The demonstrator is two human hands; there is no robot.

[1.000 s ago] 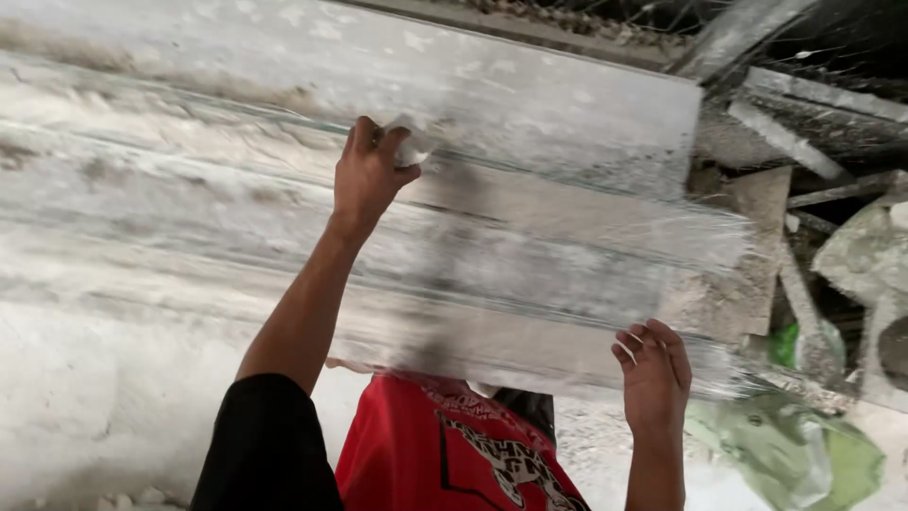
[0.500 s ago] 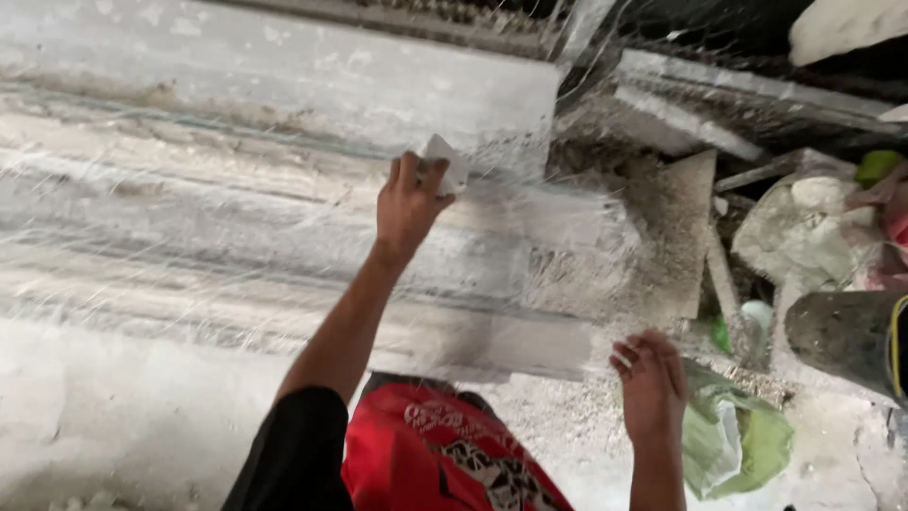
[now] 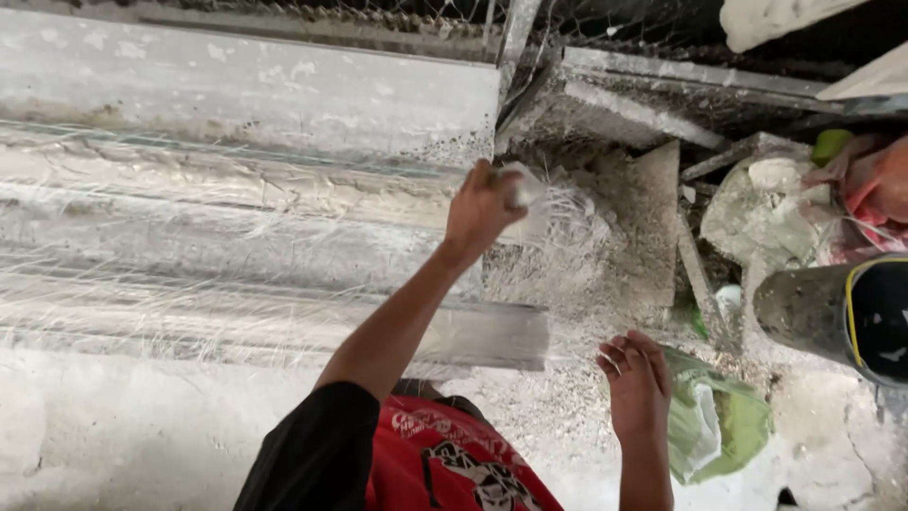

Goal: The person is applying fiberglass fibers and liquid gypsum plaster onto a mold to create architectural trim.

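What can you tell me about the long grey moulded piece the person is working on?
The moulded piece is long, pale grey and stepped in ridges, plaster-like, with thin fibres strewn over it and fraying past its right end. It lies flat across the dusty floor. The left hand, gripping a small white lump, is at its right end.

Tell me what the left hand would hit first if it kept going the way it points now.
Probably the loose white fibres hanging past the end of the long grey moulding. The left hand, gripping a small white piece, points up-right toward them; depth is unclear.
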